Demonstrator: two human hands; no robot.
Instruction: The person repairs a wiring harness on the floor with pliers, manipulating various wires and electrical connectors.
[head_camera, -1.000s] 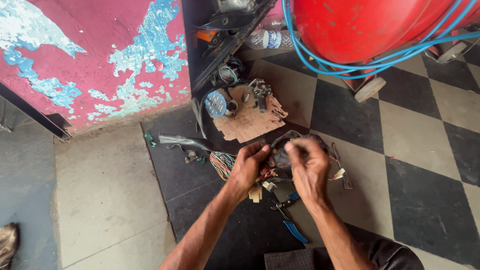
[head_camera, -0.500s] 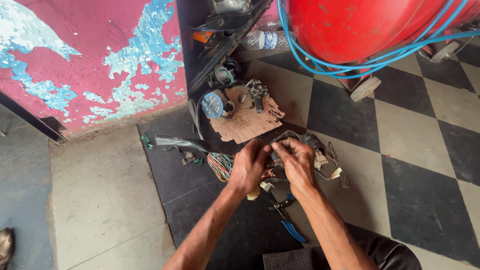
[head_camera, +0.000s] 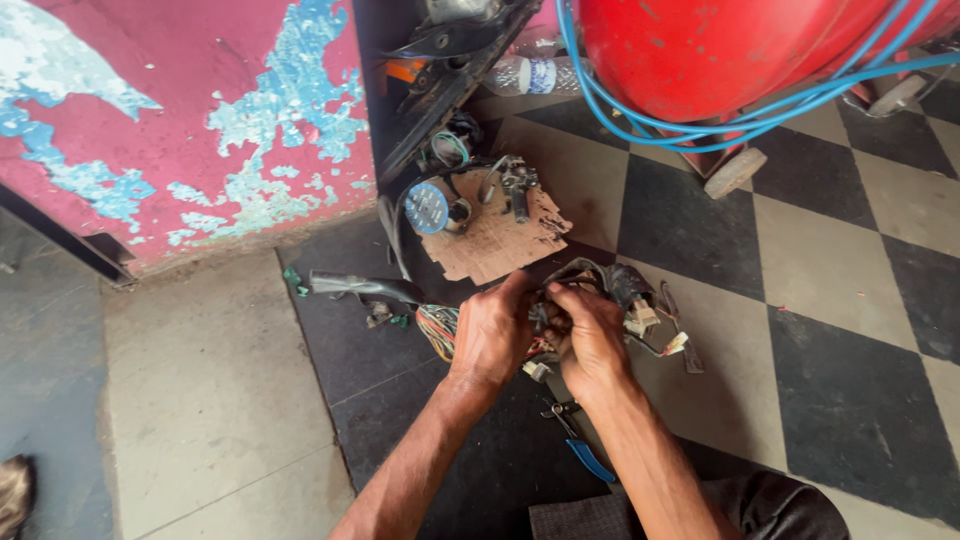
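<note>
While both your left hand (head_camera: 492, 335) and right hand (head_camera: 590, 335) clamp the tangled multicoloured wiring harness (head_camera: 600, 300) above the chequered floor tiles (head_camera: 820, 300), grip the bundle; it's probably light and floppy (connectors look brittle).

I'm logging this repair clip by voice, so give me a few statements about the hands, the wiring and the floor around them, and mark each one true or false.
1. Both hands, left hand and right hand, are on the wire harness. True.
2. The red tank has a green hose looped around it. False: the blue hose is looped around it.
3. The piece of cardboard lies on the floor beyond the hands. True.
4. The blue-handled tool is held in the right hand. False: it lies on the floor by the right forearm.
5. The floor under the harness is plain white. False: the checkered floor is black and pale.
</note>
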